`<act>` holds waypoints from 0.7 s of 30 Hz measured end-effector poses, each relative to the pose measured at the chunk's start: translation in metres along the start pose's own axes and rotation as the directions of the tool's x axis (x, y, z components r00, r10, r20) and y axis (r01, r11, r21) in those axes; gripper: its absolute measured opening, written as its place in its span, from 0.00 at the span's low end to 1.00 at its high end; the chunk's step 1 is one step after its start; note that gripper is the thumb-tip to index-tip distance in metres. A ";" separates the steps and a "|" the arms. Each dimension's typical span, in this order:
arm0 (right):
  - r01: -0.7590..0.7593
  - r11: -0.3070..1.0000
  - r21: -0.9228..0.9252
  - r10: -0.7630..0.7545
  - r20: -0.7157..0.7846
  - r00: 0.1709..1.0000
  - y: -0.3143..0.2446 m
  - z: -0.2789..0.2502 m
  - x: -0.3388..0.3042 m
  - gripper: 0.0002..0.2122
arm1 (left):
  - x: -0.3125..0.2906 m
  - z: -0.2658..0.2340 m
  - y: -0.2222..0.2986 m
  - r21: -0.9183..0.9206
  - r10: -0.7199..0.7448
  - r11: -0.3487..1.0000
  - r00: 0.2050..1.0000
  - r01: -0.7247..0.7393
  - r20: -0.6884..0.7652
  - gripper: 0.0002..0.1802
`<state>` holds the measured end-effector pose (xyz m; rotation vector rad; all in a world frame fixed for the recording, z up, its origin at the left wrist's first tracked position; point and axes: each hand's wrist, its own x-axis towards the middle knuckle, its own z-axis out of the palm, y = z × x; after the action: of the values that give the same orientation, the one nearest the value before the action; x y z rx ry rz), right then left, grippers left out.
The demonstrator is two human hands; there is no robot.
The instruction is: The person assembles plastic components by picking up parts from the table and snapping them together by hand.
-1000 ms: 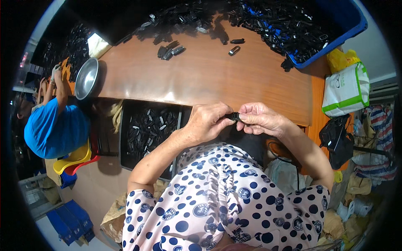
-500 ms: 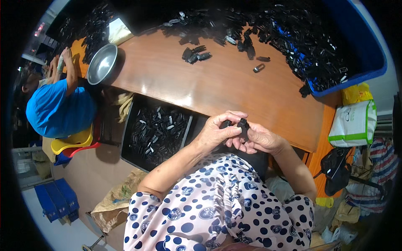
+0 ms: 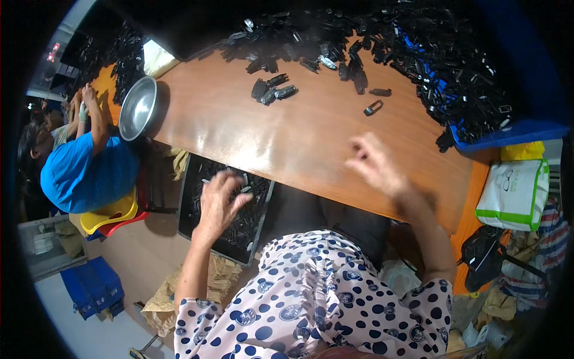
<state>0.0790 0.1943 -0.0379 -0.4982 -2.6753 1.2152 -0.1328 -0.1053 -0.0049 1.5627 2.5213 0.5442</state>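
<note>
Black plastic parts [image 3: 239, 209] heaped in dark tray [image 3: 190, 179] just beneath left hand [image 3: 218, 203], fingers spread, seemingly just dropping one; right hand [image 3: 373, 164] blurred over table [image 3: 287, 131], fingers loosely splayed, likely reaching next for loose piece [image 3: 373, 107] beyond fingertips.

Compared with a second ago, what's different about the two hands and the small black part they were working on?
The hands have split apart. The left hand moved left and down over the black tray of parts beside the table, fingers spread. The right hand went forward over the wooden table, blurred. The small black part pinched between them earlier is no longer visible. The steel bowl and the piled parts look unchanged.
</note>
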 end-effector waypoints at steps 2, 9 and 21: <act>0.035 0.953 -0.301 -0.066 -0.093 0.993 0.004 -0.034 0.019 0.16 | 0.041 -0.007 0.010 0.000 0.050 0.999 0.997 -0.050 -0.064 0.14; 0.241 0.658 -0.713 -0.185 0.157 0.970 0.025 -0.060 0.064 0.13 | 0.190 0.044 0.010 0.221 0.195 0.963 0.963 -0.153 -0.184 0.09; 0.162 0.870 -0.466 -0.223 -0.078 0.972 0.031 -0.060 0.038 0.11 | 0.181 0.061 0.031 0.053 0.265 0.963 0.964 -0.263 -0.029 0.11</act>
<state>0.0672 0.2694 -0.0220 -0.3379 -2.8068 0.4722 -0.1712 0.0817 -0.0352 1.9402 2.3817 0.5480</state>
